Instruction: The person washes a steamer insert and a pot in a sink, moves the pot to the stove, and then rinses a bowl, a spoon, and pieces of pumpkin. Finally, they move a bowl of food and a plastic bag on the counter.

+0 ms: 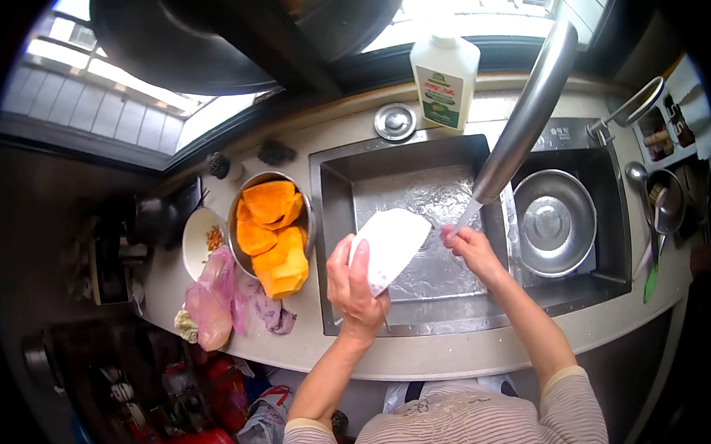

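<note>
My left hand [355, 294] is closed on a white bowl [395, 248], held tilted over the left basin of the steel sink [335, 215]. Small marks show near the bowl's lower edge. To the right of it, my right hand [473, 252] has its fingers curled together at the water stream [468, 214] from the faucet [529, 111]. Whether anything is inside those fingers is hidden. Water ripples on the basin floor below both hands.
A metal bowl of orange pumpkin pieces [271, 240] stands left of the sink, beside a pink plastic bag [214, 299] and a white dish [194, 243]. A steel bowl [556, 223] sits in the right basin. Behind the sink are a white bottle [445, 79] and a drain strainer [395, 122].
</note>
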The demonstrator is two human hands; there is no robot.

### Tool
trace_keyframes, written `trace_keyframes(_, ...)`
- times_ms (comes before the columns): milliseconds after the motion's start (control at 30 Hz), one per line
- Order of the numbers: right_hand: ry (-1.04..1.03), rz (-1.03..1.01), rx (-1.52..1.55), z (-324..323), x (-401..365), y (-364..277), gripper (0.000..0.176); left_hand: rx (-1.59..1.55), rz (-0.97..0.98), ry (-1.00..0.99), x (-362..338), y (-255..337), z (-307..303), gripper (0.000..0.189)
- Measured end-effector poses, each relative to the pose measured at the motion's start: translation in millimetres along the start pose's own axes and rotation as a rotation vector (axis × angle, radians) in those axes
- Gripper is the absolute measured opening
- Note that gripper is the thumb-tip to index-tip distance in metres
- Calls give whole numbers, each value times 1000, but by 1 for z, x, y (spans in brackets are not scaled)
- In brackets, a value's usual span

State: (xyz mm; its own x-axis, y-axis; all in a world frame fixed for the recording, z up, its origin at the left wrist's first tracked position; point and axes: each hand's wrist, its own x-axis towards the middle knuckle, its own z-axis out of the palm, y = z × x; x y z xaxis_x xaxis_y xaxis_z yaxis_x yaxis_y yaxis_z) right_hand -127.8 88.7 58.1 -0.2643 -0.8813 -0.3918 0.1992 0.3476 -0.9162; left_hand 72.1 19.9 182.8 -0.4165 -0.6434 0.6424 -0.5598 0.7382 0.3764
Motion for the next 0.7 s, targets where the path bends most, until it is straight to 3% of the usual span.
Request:
trace_keyframes(100,40,9,76,3,-1,-12,25,-22,107,17,22,15,-13,55)
trace_keyframes(200,22,32,30,-4,-1,-13,32,-60,43,10,47,21,-26,53)
trace_keyframes(267,73,-12,113,-2,-4,-15,28,-155,-205,4,73,17,-37,48)
trace_keyframes(333,67,-25,91,-4,-4,-12,26,-676,-700,57,106,9,-52,45)
trace_keyframes(400,74,-36,73,-10,-4,-5,26,-899,-887,115,115,-54,-54,42)
trace_keyframes(467,13,-33,-119,-3,-6,3,23,-896,-1086,194,126,-100,-61,40)
trace_keyframes(567,-75,-1,-326,35,-7,-3,21,-778,-1275,154,127,-171,-74,36)
trace_keyframes(633,-179,-125,-293,76,10,-12,26,-828,-1318,291,122,-196,-71,36)
trace_keyframes(700,-200,-93,-71,129,32,-45,37,-828,-1372,370,114,-223,-70,36)
